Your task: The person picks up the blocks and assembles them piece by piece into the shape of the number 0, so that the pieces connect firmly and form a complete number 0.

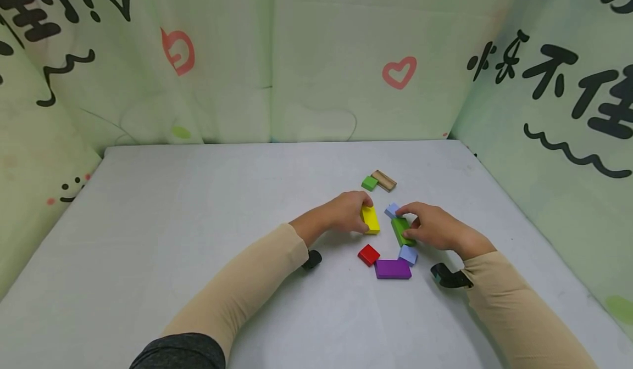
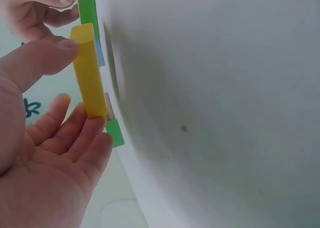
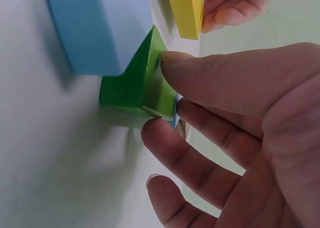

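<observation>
Two hands, both half-curled: on my feed the left hand (image 1: 344, 212) pinched the yellow block (image 1: 371, 221) near its ends, while the right hand (image 1: 439, 229) lightly pinched the green block (image 1: 402, 230), probably to steady each piece. I saw the yellow just left of the green, which sat between pale-blue blocks (image 1: 408, 254), with the purple block (image 1: 393, 269) and red block (image 1: 368, 255) on the near side.

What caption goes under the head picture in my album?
Left hand grips a yellow block, right hand a long green block, a red block nearby.
</observation>
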{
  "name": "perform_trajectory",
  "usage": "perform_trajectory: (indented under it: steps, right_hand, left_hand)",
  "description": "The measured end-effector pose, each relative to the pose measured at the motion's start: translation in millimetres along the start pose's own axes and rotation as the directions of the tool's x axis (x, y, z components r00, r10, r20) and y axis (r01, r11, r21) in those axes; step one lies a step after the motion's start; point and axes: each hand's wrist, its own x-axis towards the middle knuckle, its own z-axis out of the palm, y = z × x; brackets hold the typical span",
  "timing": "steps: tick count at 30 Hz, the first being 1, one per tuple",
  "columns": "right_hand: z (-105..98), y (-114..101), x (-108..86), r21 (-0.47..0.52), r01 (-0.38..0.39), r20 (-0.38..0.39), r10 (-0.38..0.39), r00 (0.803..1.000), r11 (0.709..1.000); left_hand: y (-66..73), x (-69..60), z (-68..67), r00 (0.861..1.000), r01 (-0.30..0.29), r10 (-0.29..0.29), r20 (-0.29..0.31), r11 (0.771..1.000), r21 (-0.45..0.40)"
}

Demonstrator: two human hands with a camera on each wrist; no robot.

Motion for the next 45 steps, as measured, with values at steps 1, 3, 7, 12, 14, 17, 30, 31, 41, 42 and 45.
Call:
perform_trajectory:
  steps: [1, 3, 7, 12, 14, 17, 30, 31, 41, 42, 45]
  right_hand:
    - [0.1, 0.0, 0.0, 0.001, -0.001, 0.001, 0.001, 1.000, 1.000]
    - [0.3, 0.5, 0.1, -0.001, 0.001, 0.002, -0.001, 1.000, 1.000]
    - [0.5, 0.9, 0.0, -0.004, -0.002, 0.002, 0.002, 1.000, 1.000]
    - [0.5, 0.6, -0.1, -0.006, -0.002, -0.002, 0.002, 1.000, 1.000]
    - [0.3, 0.2, 0.1, -0.009, 0.000, -0.003, 0.000, 1.000, 1.000]
    - [-0.2, -0.7, 0.1, -0.010, 0.002, -0.004, -0.002, 1.000, 1.000]
    - [0.0, 0.1, 1.2, -0.004, -0.005, 0.004, 0.005, 1.000, 1.000]
    - [0.0, 0.1, 1.2, -0.004, -0.005, 0.004, 0.005, 1.000, 1.000]
    - [-0.1, -2.0, -0.4, 0.004, -0.003, 0.006, 0.003, 1.000, 1.000]
    - [-0.2, -2.0, -0.4, 0.004, -0.005, 0.006, 0.005, 1.000, 1.000]
    - [-0.3, -1.8, -0.2, 0.002, -0.008, 0.009, 0.008, 1.000, 1.000]
  left_hand:
    - [0.0, -0.3, 0.1, 1.000, -0.002, 0.002, 0.003, 1.000, 0.002]
    - [0.3, -0.9, 0.3, 1.000, -0.003, 0.003, 0.007, 1.000, 0.003]
    - [0.6, -2.5, 1.0, 1.000, 0.002, -0.002, 0.016, 1.000, 0.000]
    - [0.3, -3.4, 2.0, 1.000, 0.004, -0.004, 0.020, 1.000, 0.008]
    - [0.2, -3.6, 2.0, 1.000, 0.004, -0.004, 0.021, 1.000, 0.009]
    - [0.2, -4.3, 1.8, 1.000, 0.003, -0.003, 0.024, 1.000, 0.006]
    - [0.1, -7.1, 2.4, 0.999, 0.025, -0.026, 0.042, 1.000, 0.015]
    - [-0.4, -7.2, 2.3, 0.999, 0.025, -0.025, 0.043, 1.000, 0.014]
    - [-3.4, -9.0, 2.6, 0.998, 0.011, -0.013, 0.064, 1.000, 0.025]
    - [-3.2, -9.4, 2.5, 0.998, 0.015, -0.016, 0.066, 1.000, 0.026]
    - [-2.4, -10.9, 1.9, 0.997, 0.028, -0.030, 0.072, 0.999, 0.031]
